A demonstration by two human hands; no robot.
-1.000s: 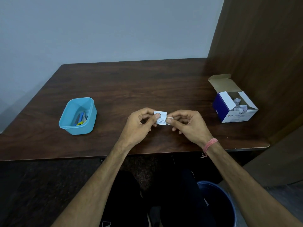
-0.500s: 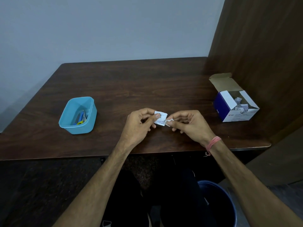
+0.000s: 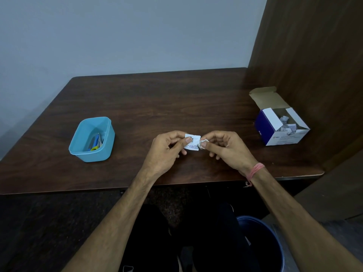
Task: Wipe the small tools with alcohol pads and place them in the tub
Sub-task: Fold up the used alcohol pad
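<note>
**Pad packet being opened; tools sit in the tub**

Head view: Both hands meet over the near middle of the table (image 3: pixel 176 99). The left hand (image 3: pixel 167 152) pinches a small white packet (image 3: pixel 193 143) between thumb and curled fingers. The right hand (image 3: pixel 225 150) pinches a crumpled white bit at the packet's right edge, fingers curled; whether that bit is a torn strip or the pad (image 3: pixel 203 143) itself coming out I cannot tell.

The tub (image 3: pixel 78 146) stands at the left, well apart from the hands. Inside it lie a few small tools (image 3: pixel 96 142), blue, yellow and metal; their exact count is unclear. No tool shows on the table outside the tub. The box (image 3: pixel 279 126) of pads stands open at the right, packets visible inside. A bin (image 3: pixel 275 244) sits below the near right edge.

Judging from this, the tools in the tub are either already wiped or wait there for wiping; the pictures do not settle which. The packet is not yet fully open, so wiping with this pad is still ahead.
</note>
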